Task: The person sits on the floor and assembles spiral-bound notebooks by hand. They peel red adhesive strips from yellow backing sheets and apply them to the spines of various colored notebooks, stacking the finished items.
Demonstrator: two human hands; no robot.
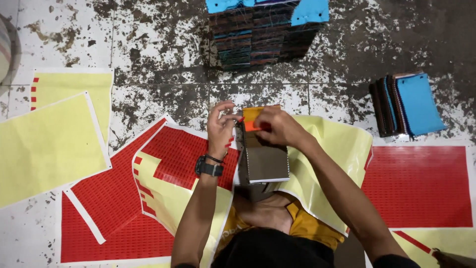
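A small spiral-bound notebook (pixel 264 161) with a brown cover rests on my lap, its far end lifted toward my hands. An orange and yellow sheet (pixel 252 118) sticks out at its top end. My left hand (pixel 221 126), with a black watch on the wrist, pinches the top left corner at the spiral edge. My right hand (pixel 278 126) grips the top end of the notebook over the orange sheet. Both hands touch the notebook at its far end.
Red and yellow printed sheets (pixel 419 186) lie spread on the stained white floor (pixel 148 44). A tall stack of notebooks with blue covers (pixel 260 34) stands ahead. A smaller pile of notebooks with a blue cover (pixel 407 104) lies at right.
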